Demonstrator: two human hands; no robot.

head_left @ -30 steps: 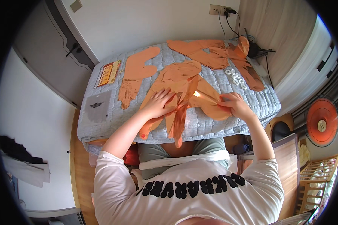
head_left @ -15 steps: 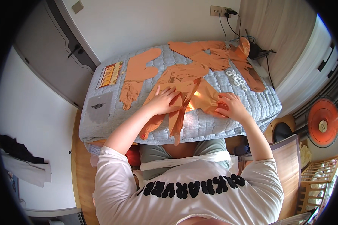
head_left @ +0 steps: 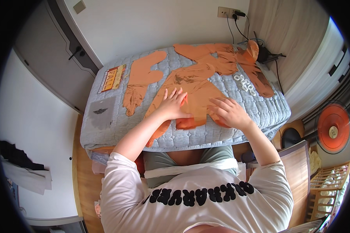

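A flat orange foil balloon (head_left: 196,103), uninflated, lies in front of me on the grey quilted mattress (head_left: 206,136). Pressed on its middle is my left hand (head_left: 173,105), fingers spread. Along the foil's right side rests my right hand (head_left: 227,112), its fingers lightly bent and apart, with no fold visibly pinched. The lower flap (head_left: 186,123) of the foil is darker and glossy. Another flat orange foil balloon (head_left: 144,73) lies to the left, and more orange foil (head_left: 208,52) spreads at the back right.
Several white rings (head_left: 244,84) sit at the right of the mattress. On its left are a printed card packet (head_left: 111,78) and a grey translucent bag (head_left: 99,112). Black cables (head_left: 270,54) lie at the back right corner. An orange fan (head_left: 332,128) stands off the right side.
The foil's raised, crumpled folds have been laid flat. My right hand has moved left and let go of the foil's right edge; my left hand has shifted slightly, its fingers spread.
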